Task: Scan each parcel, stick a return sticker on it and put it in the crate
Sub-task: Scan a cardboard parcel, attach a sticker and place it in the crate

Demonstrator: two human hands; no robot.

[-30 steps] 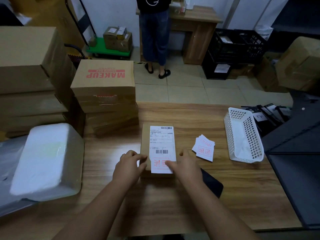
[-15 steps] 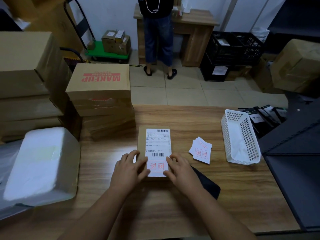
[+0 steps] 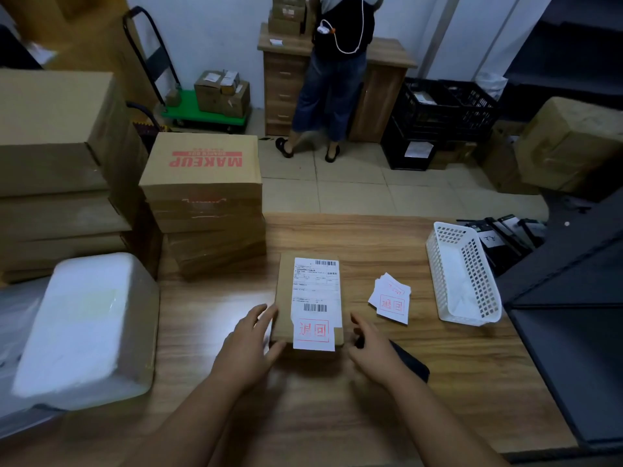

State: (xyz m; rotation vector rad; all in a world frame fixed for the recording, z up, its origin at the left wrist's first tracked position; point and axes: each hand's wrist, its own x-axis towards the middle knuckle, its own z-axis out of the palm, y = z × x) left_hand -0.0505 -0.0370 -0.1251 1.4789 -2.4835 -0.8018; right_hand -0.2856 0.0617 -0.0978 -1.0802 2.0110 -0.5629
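A small brown parcel (image 3: 285, 298) lies flat on the wooden table (image 3: 387, 399), with a white shipping label and a red-printed return sticker (image 3: 313, 333) over its near end. My left hand (image 3: 249, 345) touches the parcel's near left corner with loosely spread fingers. Just off the near right corner, my right hand (image 3: 372, 348) hovers with relaxed fingers and holds nothing. A small pile of return stickers (image 3: 391, 298) lies to the right. A dark scanner (image 3: 409, 362) lies partly hidden under my right hand. Black crates (image 3: 441, 112) stand on the floor at the back right.
Stacked cardboard boxes, one marked MAKEUP (image 3: 202, 170), fill the table's left side beside a white foam box (image 3: 87, 325). A white plastic basket (image 3: 462, 274) sits at the right edge. A person (image 3: 333, 79) stands at a wooden desk behind. A dark shelf (image 3: 573, 298) borders the right.
Both hands have come off the sticker, where they were pressing it down, and moved out to the parcel's near corners. The view has tilted upward.
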